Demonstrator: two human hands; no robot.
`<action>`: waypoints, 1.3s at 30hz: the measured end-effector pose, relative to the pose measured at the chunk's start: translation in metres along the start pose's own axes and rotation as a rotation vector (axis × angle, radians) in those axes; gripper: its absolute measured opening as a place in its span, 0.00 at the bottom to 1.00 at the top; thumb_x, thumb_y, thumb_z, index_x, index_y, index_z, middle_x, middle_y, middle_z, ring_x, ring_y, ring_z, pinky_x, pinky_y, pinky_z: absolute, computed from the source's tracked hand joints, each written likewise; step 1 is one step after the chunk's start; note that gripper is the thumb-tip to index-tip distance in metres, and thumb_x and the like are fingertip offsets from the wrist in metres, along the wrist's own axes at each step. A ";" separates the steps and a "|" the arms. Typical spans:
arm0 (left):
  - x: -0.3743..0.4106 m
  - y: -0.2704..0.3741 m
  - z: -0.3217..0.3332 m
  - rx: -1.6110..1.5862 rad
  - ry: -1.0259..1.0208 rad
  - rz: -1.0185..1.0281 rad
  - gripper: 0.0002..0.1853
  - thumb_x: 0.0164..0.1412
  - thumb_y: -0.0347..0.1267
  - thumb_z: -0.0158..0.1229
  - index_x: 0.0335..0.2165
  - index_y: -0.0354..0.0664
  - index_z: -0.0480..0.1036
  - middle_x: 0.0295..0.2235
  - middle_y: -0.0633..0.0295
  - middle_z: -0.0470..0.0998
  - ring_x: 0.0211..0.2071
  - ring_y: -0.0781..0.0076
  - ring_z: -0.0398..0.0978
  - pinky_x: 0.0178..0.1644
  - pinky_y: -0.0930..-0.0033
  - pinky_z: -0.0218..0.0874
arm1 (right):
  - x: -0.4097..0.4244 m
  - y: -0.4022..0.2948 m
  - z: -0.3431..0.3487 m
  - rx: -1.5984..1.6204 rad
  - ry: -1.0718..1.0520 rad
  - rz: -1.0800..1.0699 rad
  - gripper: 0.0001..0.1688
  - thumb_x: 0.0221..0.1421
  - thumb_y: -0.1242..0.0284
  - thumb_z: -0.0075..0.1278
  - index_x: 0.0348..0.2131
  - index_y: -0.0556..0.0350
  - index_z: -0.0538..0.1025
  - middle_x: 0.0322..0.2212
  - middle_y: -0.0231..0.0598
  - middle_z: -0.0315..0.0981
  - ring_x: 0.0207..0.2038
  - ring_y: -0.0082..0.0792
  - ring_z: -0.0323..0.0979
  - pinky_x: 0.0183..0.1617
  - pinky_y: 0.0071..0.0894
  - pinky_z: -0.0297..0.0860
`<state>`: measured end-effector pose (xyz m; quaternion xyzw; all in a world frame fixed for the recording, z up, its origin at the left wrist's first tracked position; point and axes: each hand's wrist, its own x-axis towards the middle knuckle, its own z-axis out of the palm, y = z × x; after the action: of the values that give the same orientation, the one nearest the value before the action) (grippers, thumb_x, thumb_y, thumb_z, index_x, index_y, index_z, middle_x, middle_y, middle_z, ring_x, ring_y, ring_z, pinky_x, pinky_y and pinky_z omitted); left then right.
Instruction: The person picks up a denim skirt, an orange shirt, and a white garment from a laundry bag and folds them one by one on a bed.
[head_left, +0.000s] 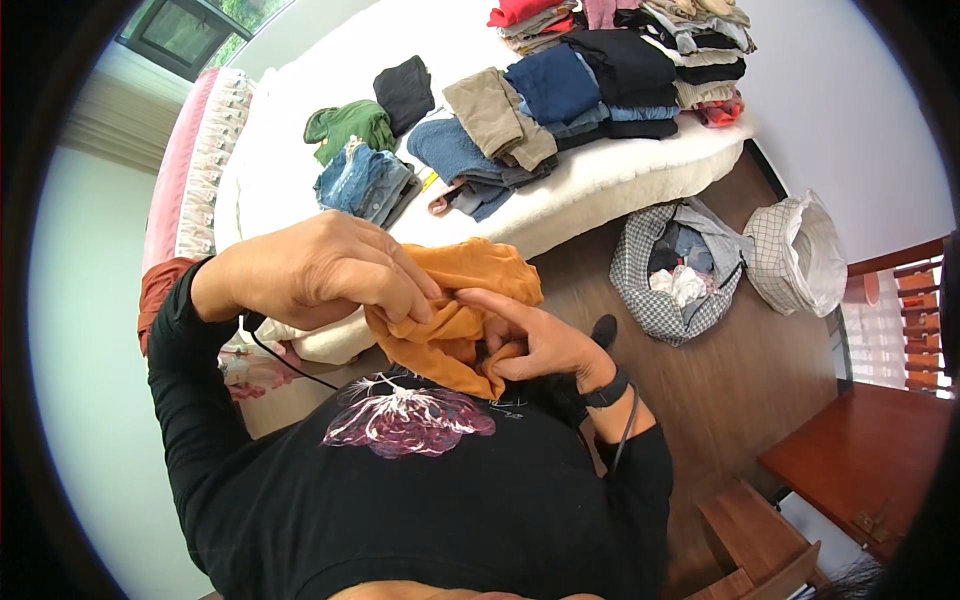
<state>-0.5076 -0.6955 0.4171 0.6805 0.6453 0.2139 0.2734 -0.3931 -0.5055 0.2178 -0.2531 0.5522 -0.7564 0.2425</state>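
An orange cloth garment (480, 262) hangs bunched in front of my chest, held up between both hands. The fingers and thumb of my left hand (330, 274) pinch its upper left part. Lower on the right, my right hand (540, 334) grips a fold, with its index finger laid along the cloth. The garment's exact kind cannot be made out in this bunched state. Beyond it on the bed lie folded blue denim (364, 180), a green garment (352, 129) and a black folded garment (405, 91).
More folded clothes, among them khaki trousers (495, 112), are stacked on the white bed (600, 187). On the wooden floor (690, 405) stand a houndstooth fabric bag (641, 259) holding clothes and a checked laundry basket (772, 255). Reddish-brown wooden furniture (862, 457) is at lower right.
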 end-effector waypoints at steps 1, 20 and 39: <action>0.002 -0.001 0.000 -0.016 -0.004 0.003 0.06 0.49 0.20 0.56 0.28 0.42 0.71 0.32 0.61 0.78 0.39 0.61 0.76 0.39 0.64 0.69 | 0.004 -0.001 0.000 0.033 -0.048 0.009 0.43 0.43 0.83 0.51 0.59 0.51 0.55 0.23 0.31 0.64 0.25 0.19 0.62 0.30 0.18 0.61; -0.034 -0.028 0.001 0.310 0.369 -0.566 0.20 0.44 0.15 0.39 0.37 0.35 0.71 0.28 0.53 0.76 0.27 0.66 0.77 0.30 0.71 0.70 | -0.048 -0.023 -0.011 -1.182 0.840 -0.027 0.10 0.49 0.68 0.53 0.29 0.54 0.69 0.19 0.43 0.71 0.21 0.45 0.72 0.23 0.40 0.66; -0.026 -0.049 -0.021 0.304 0.496 -0.635 0.14 0.47 0.17 0.42 0.33 0.33 0.71 0.24 0.56 0.74 0.26 0.68 0.73 0.33 0.71 0.65 | -0.036 -0.056 -0.039 -1.311 1.084 -0.464 0.11 0.52 0.69 0.52 0.24 0.60 0.71 0.21 0.38 0.67 0.22 0.36 0.64 0.27 0.31 0.61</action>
<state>-0.5604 -0.7186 0.4024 0.4087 0.8931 0.1786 0.0590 -0.3965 -0.4395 0.2573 -0.0534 0.8488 -0.3334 -0.4069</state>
